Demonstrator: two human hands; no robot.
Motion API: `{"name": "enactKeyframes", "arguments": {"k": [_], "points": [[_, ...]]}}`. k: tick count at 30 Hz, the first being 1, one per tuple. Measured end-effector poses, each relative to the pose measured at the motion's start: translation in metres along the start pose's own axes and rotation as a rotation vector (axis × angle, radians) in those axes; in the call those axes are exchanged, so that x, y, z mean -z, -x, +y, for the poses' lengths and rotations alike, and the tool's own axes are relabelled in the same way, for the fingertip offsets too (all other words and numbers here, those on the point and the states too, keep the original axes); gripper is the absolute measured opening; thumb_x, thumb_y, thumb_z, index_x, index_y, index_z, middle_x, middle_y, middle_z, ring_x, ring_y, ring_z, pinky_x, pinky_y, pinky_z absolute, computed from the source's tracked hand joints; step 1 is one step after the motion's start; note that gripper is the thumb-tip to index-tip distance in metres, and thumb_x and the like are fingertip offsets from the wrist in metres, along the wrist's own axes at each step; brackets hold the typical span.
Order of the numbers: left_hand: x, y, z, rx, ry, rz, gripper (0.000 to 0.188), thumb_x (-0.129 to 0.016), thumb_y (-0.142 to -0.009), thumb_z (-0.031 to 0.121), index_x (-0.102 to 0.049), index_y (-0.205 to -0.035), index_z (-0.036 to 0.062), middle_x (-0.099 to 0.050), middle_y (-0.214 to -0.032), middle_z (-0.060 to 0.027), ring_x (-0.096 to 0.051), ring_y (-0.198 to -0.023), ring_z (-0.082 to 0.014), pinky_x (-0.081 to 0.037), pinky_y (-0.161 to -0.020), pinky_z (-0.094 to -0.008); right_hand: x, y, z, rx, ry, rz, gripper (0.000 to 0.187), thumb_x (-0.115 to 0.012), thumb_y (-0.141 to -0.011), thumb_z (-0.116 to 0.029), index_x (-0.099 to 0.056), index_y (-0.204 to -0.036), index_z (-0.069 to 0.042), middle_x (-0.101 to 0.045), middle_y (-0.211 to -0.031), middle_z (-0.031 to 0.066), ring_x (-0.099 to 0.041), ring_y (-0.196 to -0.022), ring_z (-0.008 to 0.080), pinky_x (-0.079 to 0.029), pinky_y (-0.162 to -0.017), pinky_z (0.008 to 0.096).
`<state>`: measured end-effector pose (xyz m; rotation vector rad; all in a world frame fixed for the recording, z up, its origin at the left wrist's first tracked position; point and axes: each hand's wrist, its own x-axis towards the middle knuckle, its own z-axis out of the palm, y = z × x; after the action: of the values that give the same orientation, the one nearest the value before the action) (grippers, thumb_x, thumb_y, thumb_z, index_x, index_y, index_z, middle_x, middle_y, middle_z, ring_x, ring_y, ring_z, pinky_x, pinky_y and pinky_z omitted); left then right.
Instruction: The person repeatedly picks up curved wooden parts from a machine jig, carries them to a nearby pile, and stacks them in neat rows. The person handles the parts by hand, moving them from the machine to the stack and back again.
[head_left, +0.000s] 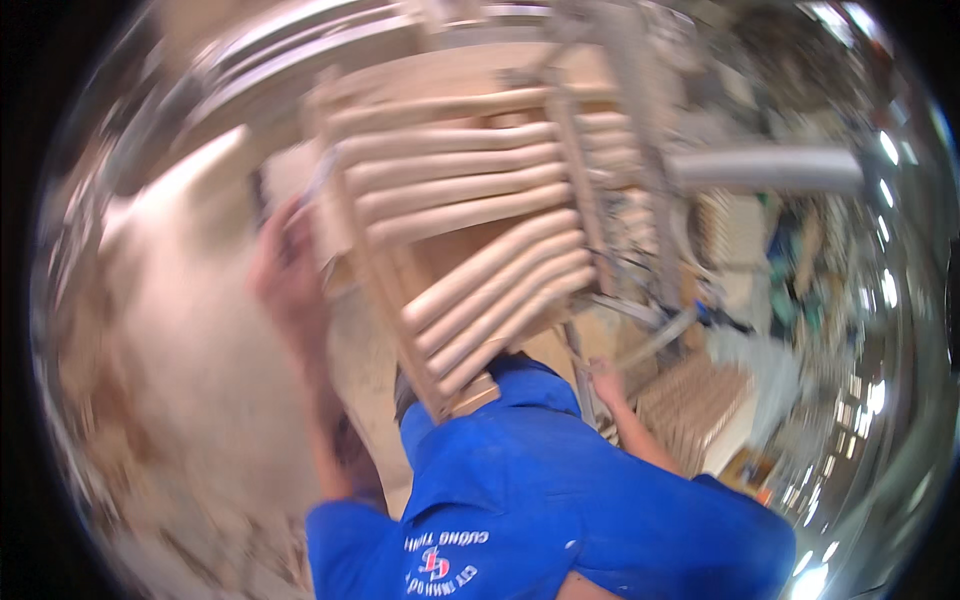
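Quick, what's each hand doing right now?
Left hand: blurred, raised left of the wooden slats; grip can't be told.
Right hand: small and blurred, right of the slats' lower end; grip can't be told.

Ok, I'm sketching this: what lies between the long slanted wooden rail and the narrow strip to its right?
In the head view, curved wooden rods lie there in two groups; blur hides whether they touch the rail or strip.
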<state>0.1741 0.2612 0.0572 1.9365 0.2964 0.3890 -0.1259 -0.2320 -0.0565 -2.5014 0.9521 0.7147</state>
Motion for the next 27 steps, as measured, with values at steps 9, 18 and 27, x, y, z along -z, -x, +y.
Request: {"name": "enactKeyframes", "arguments": {"k": [9, 18, 27], "points": [[-0.072, 0.026, 0.068, 0.058, 0.285, -0.157, 0.031, -0.045, -0.113, 0.031, -0.056, -0.100, 0.0048, -0.038, -0.070, 0.0053, -0.036, -0.063, -0.0043, -0.029, -0.056, -0.0228, 0.256, 0.004, -0.118, 0.459, -0.682, 1.249, 0.039, -0.044, -0.110, -0.029, -0.065, -0.115, 0.003, -0.067, -0.108, 0.0122, -0.063, -0.098, 0.0198, -0.050, -0.087, 0.0349], [-0.039, 0.052, 0.047, 0.132, 0.295, -0.016, 0.029, -0.046, -0.112, 0.031, -0.058, -0.105, 0.0053, -0.043, -0.072, 0.0058, -0.040, -0.066, -0.0039, -0.033, -0.058, -0.0220, 0.257, 0.006, -0.145, 0.799, -1.127, 0.701, 0.043, -0.039, -0.110, -0.034, -0.064, -0.109, 0.001, -0.062, -0.086, 0.0090, -0.059, -0.080, 0.0194, -0.049, -0.082, 0.0377], [-0.003, 0.056, 0.019, 0.112, 0.139, 0.157, 0.031, -0.046, -0.112, 0.031, -0.057, -0.102, 0.0046, -0.041, -0.074, 0.0055, -0.040, -0.067, -0.0039, -0.035, -0.060, -0.0227, 0.238, 0.012, -0.150, 0.808, -1.463, 0.521, 0.052, -0.044, -0.110, -0.041, -0.028, -0.068, -0.015, -0.019, -0.060, -0.0039, -0.019, -0.056, 0.0120, -0.020, -0.059, 0.0327]]}}
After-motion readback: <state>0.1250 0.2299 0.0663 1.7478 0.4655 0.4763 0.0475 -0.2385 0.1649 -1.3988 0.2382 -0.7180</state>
